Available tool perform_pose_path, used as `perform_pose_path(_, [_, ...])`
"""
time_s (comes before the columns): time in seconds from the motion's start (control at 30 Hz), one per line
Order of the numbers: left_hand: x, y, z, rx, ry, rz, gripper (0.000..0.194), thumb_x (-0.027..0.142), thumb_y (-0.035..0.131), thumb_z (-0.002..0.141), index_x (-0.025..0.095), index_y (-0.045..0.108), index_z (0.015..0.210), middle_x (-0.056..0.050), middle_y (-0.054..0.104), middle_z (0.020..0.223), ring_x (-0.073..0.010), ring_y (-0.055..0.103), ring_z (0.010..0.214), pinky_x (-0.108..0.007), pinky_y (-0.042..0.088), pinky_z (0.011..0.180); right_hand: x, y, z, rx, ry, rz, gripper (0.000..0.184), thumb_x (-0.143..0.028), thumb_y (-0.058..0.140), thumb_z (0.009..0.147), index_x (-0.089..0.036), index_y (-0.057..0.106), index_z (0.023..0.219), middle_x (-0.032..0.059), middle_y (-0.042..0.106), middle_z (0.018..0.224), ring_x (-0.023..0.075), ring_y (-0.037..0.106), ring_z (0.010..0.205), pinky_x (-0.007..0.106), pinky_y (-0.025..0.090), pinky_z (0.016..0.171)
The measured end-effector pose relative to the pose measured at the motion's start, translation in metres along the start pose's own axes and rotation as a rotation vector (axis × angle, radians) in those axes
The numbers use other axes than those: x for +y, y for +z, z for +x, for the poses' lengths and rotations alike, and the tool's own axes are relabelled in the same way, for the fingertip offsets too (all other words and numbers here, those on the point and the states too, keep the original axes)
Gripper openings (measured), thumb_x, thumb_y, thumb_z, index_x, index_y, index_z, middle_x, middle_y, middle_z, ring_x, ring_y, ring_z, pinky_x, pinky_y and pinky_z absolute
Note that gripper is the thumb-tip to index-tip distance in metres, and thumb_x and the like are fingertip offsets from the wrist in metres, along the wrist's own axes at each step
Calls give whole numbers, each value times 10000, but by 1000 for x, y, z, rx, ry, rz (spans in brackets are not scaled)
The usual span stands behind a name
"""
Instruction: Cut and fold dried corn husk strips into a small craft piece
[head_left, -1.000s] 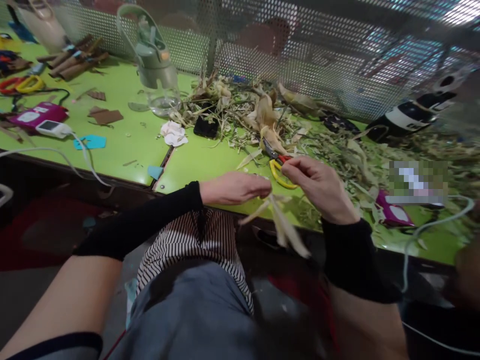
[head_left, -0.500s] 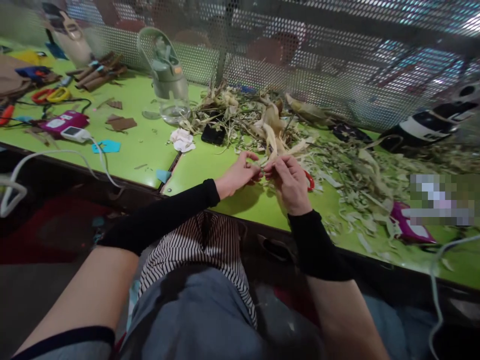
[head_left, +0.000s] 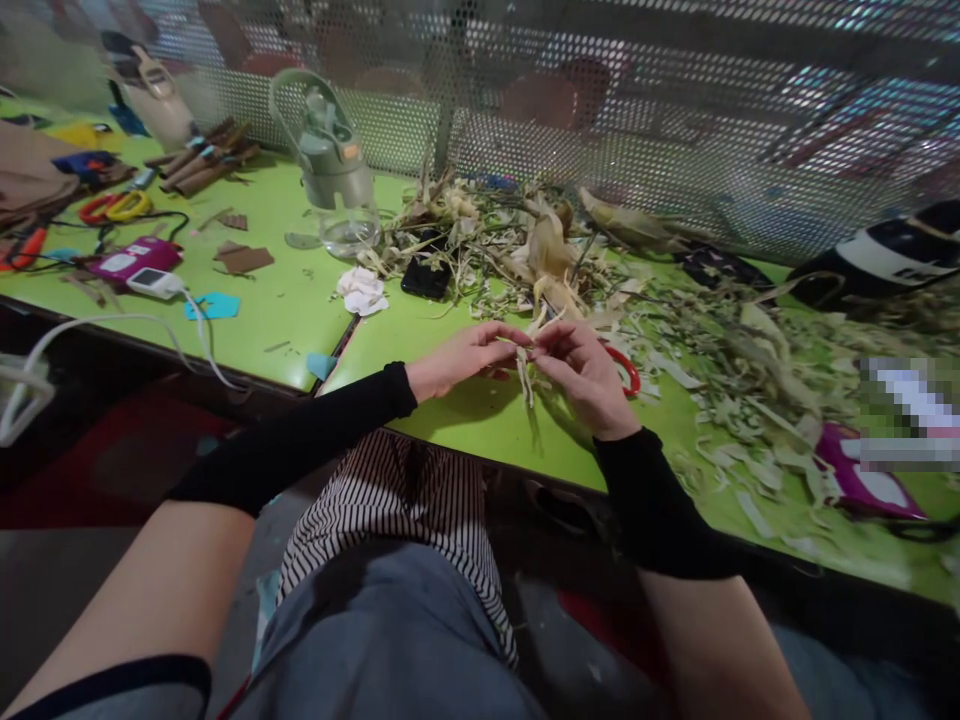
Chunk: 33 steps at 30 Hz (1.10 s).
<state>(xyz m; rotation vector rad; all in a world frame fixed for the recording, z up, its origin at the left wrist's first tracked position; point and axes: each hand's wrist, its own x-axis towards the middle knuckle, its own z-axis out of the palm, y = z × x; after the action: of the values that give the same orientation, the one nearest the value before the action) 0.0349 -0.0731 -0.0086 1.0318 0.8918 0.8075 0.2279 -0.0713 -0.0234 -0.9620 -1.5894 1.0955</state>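
Observation:
My left hand [head_left: 461,358] and my right hand [head_left: 581,368] meet over the green table [head_left: 292,300], both pinching thin pale strips of dried husk [head_left: 525,368] that hang down between the fingertips. Red-handled scissors [head_left: 625,368] lie on the table just behind my right hand, partly hidden by it. A heap of dried corn husks [head_left: 551,250] lies just beyond my hands.
Husk scraps [head_left: 750,400] cover the table's right side. A clear bottle with a green lid [head_left: 330,165], a white crumpled tissue [head_left: 364,290] and a black phone [head_left: 425,277] stand behind left. Cardboard tubes [head_left: 202,165], scissors [head_left: 112,207], a pink device [head_left: 135,258] lie far left. A mesh screen [head_left: 600,110] backs the table.
A second ago my hands held a husk bundle off the table's edge, with yellow-handled scissors behind them. They moved over the table and now pinch thin strips together.

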Motion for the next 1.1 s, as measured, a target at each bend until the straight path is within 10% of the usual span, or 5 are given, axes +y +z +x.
perform_pose_path(0.6, [-8, -17, 18, -95, 328, 688, 178, 100, 582, 896, 137, 677, 1042, -95, 781, 1070, -157, 705, 926, -336, 562, 886, 1, 2, -5, -129, -247, -500, 151, -283, 666, 929, -245, 780, 1020, 58, 821, 1027, 229, 760, 888, 390, 604, 822])
perform_pose_path(0.87, [5, -16, 9, -80, 267, 806, 157, 188, 571, 929, 129, 701, 994, -59, 761, 928, -134, 639, 781, -303, 518, 787, 2, 4, -7, -83, -5, -302, 237, -472, 650, 978, -236, 632, 957, 3, 711, 738, 167, 662, 669, 316, 527, 654])
perform_pose_path(1.1, [-9, -22, 21, -13, 510, 923, 142, 271, 649, 952, 154, 703, 891, -60, 706, 919, -174, 631, 875, -347, 508, 864, 6, 9, -5, 11, 94, -113, 288, -510, 700, 946, -252, 575, 949, -41, 632, 697, 126, 586, 629, 280, 480, 620])
